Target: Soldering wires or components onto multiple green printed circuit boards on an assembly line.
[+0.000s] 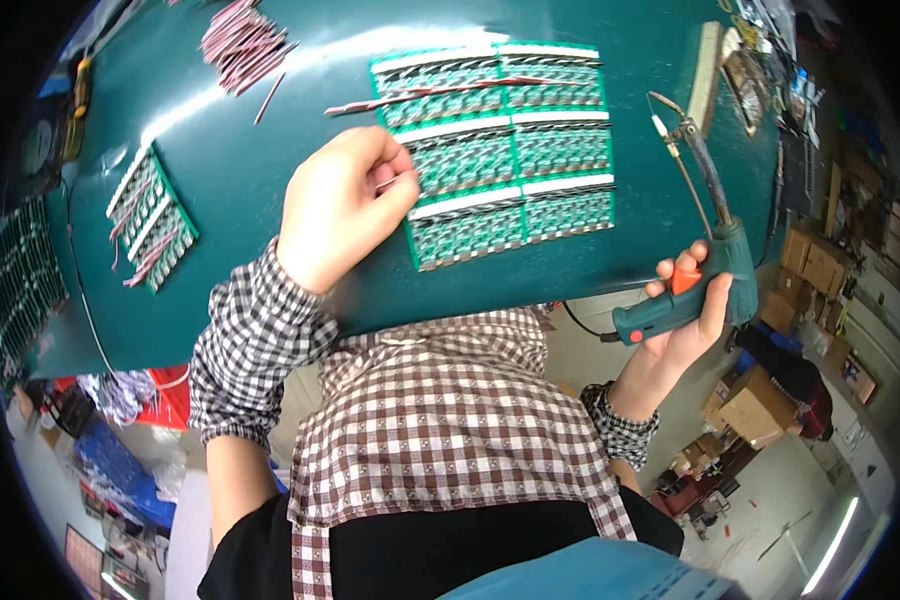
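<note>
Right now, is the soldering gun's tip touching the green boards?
No: the right hand holds the soldering gun off to the side, its tip clear of the green boards.

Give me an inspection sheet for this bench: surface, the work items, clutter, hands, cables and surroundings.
Surface: dark green mat covering the bench.
Job's things: panel of green circuit boards lying flat at centre; green pistol-grip soldering iron, tip raised off the mat.
Clutter: pile of red and white wire leads at the far edge; smaller board panel to the left; more boards at the left rim.
Hands: left hand pinches a thin wire at the panel's left edge; right hand grips the iron.
Cables: black cord from the iron's handle.
Surroundings: cardboard boxes on the floor at right.
</note>
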Available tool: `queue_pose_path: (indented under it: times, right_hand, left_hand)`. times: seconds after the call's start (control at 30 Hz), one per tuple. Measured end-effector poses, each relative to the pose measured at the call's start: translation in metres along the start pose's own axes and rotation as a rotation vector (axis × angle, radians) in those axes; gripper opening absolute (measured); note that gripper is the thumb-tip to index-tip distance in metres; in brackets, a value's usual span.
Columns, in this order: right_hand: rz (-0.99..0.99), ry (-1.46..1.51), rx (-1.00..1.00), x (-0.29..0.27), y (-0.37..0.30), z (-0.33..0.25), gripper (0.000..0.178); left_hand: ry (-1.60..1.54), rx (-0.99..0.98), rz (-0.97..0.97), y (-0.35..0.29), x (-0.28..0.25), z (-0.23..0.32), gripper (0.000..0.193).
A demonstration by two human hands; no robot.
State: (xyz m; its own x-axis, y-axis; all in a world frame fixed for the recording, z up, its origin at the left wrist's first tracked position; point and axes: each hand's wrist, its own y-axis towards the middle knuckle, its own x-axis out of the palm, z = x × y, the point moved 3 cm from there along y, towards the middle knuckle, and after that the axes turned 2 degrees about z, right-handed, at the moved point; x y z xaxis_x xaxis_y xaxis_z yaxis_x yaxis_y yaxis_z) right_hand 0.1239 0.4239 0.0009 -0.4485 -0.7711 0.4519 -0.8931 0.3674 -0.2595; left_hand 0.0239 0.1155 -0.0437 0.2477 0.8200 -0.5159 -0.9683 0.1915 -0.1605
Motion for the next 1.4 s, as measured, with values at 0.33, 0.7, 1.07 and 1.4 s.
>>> queue_pose_path:
  times: [0.33,0.7,1.07,1.4]
  right_hand:
    - [-0.071,-0.1,0.117,0.029,-0.031,0.03,0.047]
    - [-0.105,-0.842,-0.056,0.057,-0.061,0.042,0.049]
    - [-0.121,-0.88,0.111,0.047,-0.064,0.047,0.066]
    - [-0.166,-0.953,0.07,0.044,-0.064,0.044,0.065]
  left_hand:
    - [0.08,0.094,0.05,-0.001,0.002,-0.007,0.008]
    - [0.108,0.175,0.13,-0.003,0.01,-0.006,0.007]
    - [0.123,0.199,0.18,-0.005,0.007,-0.007,0.008]
    - [0.105,0.207,0.193,-0.006,0.008,-0.005,0.009]
